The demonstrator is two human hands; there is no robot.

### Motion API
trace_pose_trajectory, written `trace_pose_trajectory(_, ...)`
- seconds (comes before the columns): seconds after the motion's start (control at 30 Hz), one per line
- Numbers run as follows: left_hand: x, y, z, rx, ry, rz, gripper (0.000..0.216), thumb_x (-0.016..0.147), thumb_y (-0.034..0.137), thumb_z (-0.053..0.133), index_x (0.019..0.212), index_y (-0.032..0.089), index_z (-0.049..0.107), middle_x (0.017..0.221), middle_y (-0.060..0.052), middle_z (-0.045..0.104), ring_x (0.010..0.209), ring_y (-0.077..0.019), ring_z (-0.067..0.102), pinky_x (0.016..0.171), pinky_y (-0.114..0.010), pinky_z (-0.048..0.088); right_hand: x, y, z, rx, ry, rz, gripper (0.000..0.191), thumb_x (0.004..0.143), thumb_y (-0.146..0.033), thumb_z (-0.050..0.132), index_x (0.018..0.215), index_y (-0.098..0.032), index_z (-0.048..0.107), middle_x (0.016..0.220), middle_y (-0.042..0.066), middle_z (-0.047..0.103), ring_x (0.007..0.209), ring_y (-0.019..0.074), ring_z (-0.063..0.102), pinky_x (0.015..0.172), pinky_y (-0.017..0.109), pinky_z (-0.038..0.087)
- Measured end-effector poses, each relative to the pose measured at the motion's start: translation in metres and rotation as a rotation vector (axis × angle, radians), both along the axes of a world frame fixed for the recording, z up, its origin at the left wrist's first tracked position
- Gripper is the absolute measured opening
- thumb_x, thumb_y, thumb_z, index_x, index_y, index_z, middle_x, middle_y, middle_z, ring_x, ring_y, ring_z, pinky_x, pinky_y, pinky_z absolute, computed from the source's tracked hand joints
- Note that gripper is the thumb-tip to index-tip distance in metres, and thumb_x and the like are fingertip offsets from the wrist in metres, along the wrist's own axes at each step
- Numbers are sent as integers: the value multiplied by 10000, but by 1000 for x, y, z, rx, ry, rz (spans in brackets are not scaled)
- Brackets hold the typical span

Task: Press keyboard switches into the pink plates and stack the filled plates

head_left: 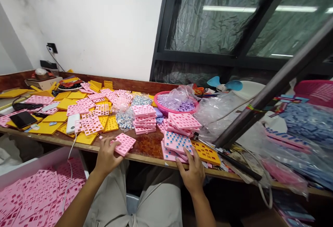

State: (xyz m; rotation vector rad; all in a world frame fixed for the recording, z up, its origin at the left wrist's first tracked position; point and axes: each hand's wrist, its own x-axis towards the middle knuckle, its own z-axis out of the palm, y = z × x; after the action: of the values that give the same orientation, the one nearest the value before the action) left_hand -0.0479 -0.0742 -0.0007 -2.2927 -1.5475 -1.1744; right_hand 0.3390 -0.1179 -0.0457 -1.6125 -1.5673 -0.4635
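Note:
My left hand (108, 156) grips a pink grid case (125, 143) by its left side, thumb at the front edge, close to the front of the table. My right hand (193, 172) is at the front right corner of a pink grid board with blue pieces (177, 141), its thumb and fingers closed around that edge. This board rests tilted on other pink boards (168, 154). Behind it is a pile of pink cases (184, 120). A neat stack of pink cases (144, 110) stands between my hands, farther back.
Yellow and pink cases (91, 123), a power bank (73, 123) and a phone (23, 120) cover the left. Bagged beads (125, 119) and a pink basket (158, 106) stand behind. A slanted metal pole (260, 98) blocks the right. A bin of pink grids (83, 164) sits lower left.

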Motion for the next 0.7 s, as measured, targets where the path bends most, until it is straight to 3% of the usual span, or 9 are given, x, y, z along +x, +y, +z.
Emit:
trace_pose_trajectory(0.1, 12, -6, -11, -51, -31, -27, 279, 784, 160, 658, 1058, 214, 661, 1128, -113, 607, 1089, -310, 550, 937, -466, 500, -14, -3, 11, 146, 14, -3, 524, 910, -463, 624, 1366, -212, 557, 1527, 158, 411, 1364, 383, 435, 1092, 595, 371)
trace_pose_trajectory(0.2, 35, -20, -17, -107, -118, -112, 353, 792, 125, 638, 1131, 222, 648, 1138, -111, 608, 1083, -295, 570, 923, -452, 520, -49, -7, 31, 258, 72, 86, 472, 892, -349, 673, 1325, -194, 569, 1486, 169, 450, 1372, 373, 425, 1133, 597, 325)
trace_pose_trajectory(0.23, 43, -25, -16, -124, -158, -162, 402, 790, 141, 658, 1182, 229, 634, 1176, -115, 600, 1105, -295, 570, 941, -457, 519, -65, -7, 37, 210, 78, 201, 424, 909, -324, 650, 1310, -211, 574, 1438, 150, 503, 1334, 339, 474, 1125, 562, 360)
trace_pose_trajectory(0.3, 55, -35, -10, -184, -241, -311, 495, 782, 197, 708, 1263, 245, 599, 1262, -120, 574, 1152, -288, 566, 964, -442, 524, -96, -2, 47, -52, 46, 458, 419, 943, -343, 599, 1344, -234, 541, 1392, 121, 556, 1303, 294, 511, 1095, 494, 423)
trace_pose_trajectory(0.4, 52, -29, 4, -258, -336, -474, 464, 782, 246, 736, 1231, 251, 617, 1277, -110, 576, 1165, -263, 577, 966, -399, 530, -130, 15, 52, -371, -54, 564, 498, 969, -411, 554, 1424, -224, 479, 1422, 123, 548, 1320, 289, 498, 1091, 482, 428)
trace_pose_trajectory(0.53, 18, 33, 16, -234, -344, -430, 294, 847, 254, 679, 1140, 229, 666, 1180, -99, 630, 1115, -246, 605, 975, -396, 514, -146, 40, 50, -482, -139, 539, 480, 947, -428, 582, 1367, -196, 554, 1411, 153, 556, 1320, 328, 488, 1111, 543, 383)
trace_pose_trajectory(0.63, -2, 104, 18, -125, -337, -220, 210, 914, 216, 559, 1093, 206, 668, 1115, -92, 648, 1099, -239, 604, 1010, -415, 480, -148, 51, 53, -522, -132, 708, 411, 933, -337, 594, 1325, -214, 593, 1431, 134, 545, 1345, 291, 473, 1143, 502, 363)
trace_pose_trajectory(0.7, -4, 151, 19, -100, -249, -135, 240, 904, 232, 577, 1131, 199, 650, 1206, -114, 621, 1198, -267, 555, 1067, -436, 429, -149, 57, 56, -562, -101, 858, 406, 913, -266, 596, 1318, -238, 604, 1452, 109, 536, 1364, 263, 464, 1154, 471, 359)
